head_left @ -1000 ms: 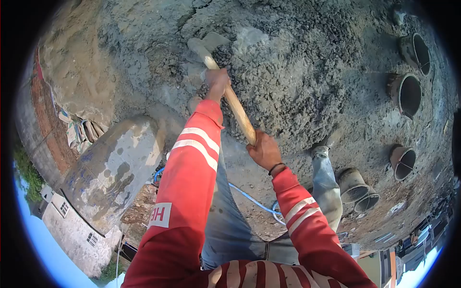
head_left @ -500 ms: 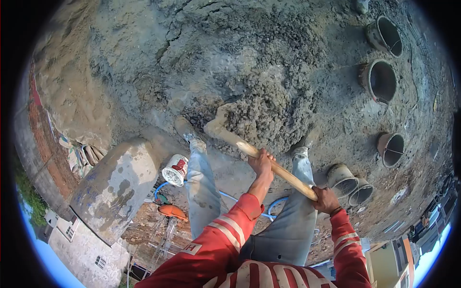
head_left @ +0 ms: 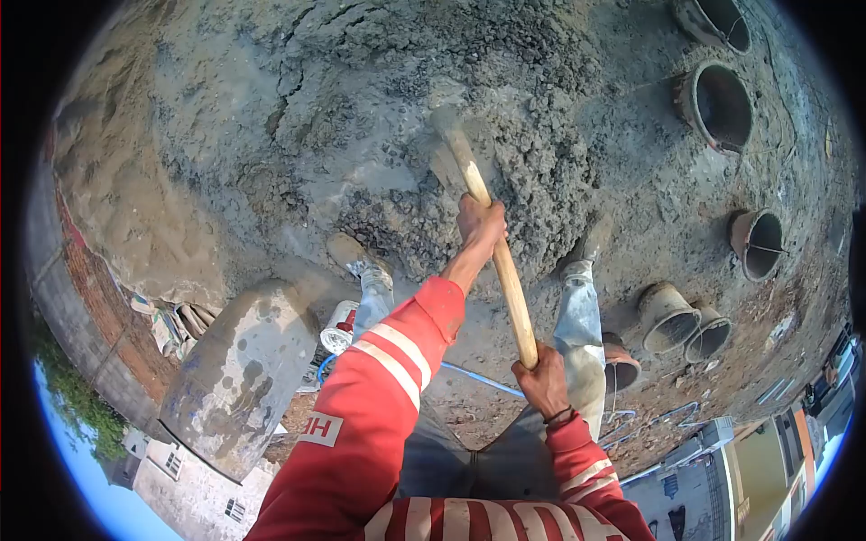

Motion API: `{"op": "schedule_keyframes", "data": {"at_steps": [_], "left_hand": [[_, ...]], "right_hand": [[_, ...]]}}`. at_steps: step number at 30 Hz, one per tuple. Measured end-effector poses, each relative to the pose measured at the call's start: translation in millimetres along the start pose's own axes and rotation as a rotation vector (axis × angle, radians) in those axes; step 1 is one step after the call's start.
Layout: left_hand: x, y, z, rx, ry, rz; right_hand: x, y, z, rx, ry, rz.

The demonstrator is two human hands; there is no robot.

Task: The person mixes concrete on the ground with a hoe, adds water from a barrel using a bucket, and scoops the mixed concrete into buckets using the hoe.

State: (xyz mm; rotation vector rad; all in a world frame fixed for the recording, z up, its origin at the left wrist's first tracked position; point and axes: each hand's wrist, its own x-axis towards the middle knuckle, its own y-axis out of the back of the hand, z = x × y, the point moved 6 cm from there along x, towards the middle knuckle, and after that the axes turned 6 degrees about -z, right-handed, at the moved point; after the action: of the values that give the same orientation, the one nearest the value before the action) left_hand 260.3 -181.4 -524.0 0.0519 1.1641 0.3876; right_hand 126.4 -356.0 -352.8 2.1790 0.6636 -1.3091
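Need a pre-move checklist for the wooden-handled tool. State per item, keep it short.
1. Left hand closed around the long, pale wooden handle: ok, nearer the tool head.
2. Right hand, dark band at its wrist, closed around the handle: ok, at the near end.
3. Grey, mud-coated tool head edge visible: not ok, its working edge can't be made out against the lumpy grey mix.
4. Mud-coated left foot and right foot clear of the tool head: ok, set apart, nearer the body.
5. Thin blue hose clear of both legs: cannot tell, partly hidden.
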Motion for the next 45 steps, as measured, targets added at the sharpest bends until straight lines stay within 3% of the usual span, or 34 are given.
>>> {"op": "schedule_keyframes", "data": {"at_steps": [2,5,7,9,11,19,21,24,27,30,31,32,33,35,36,39,45], "left_hand": [[23,-4,68,0.208,-0.170,0.001],[59,-16,172,0.166,-0.408,-0.015],[90,-30,230,0.132,-0.563,-0.062],[149,-44,253,0.127,-0.640,-0.079],[181,-53,255,0.360,-0.674,-0.021],[142,-23,85,0.415,-0.183,-0.019],[111,-12,60,0.471,-0.106,-0.044],[83,8,6,0.522,-0.075,0.018],[67,31,-34,0.421,0.123,-0.136],[21,65,-50,0.199,0.275,-0.152],[-2,71,-60,-0.044,0.290,-0.210],[-24,76,-66,-0.290,0.300,-0.262],[-47,84,-62,-0.285,0.307,-0.250],[-94,87,-60,-0.730,0.456,-0.157],[-81,83,-91,-0.862,0.420,-0.137],[-114,46,-131,-0.908,0.354,0.063],[-178,30,-157,-1.106,0.295,0.163]], "right_hand": [[35,-7,-27,0.133,0.065,0.079],[116,6,-69,0.266,0.334,0.244],[180,24,-94,0.230,0.403,0.311],[219,41,-119,0.233,0.408,0.292],[226,27,-118,0.277,0.368,0.266],[122,-35,-65,0.182,0.093,0.151],[86,-51,-62,0.375,-0.088,0.028],[46,-77,-62,0.438,-0.092,0.046],[-5,-70,-84,0.579,-0.232,-0.080],[-44,-41,-108,0.162,-0.128,-0.174],[-62,-30,-101,0.033,-0.012,-0.170],[-78,-15,-89,-0.095,0.107,-0.166],[-92,7,-80,-0.169,0.103,-0.227],[-110,49,-33,-0.297,0.131,-0.289],[-105,69,4,-0.312,0.121,-0.373],[-52,123,100,-0.733,0.328,-0.279],[-54,147,127,-0.758,0.305,-0.219]]}}
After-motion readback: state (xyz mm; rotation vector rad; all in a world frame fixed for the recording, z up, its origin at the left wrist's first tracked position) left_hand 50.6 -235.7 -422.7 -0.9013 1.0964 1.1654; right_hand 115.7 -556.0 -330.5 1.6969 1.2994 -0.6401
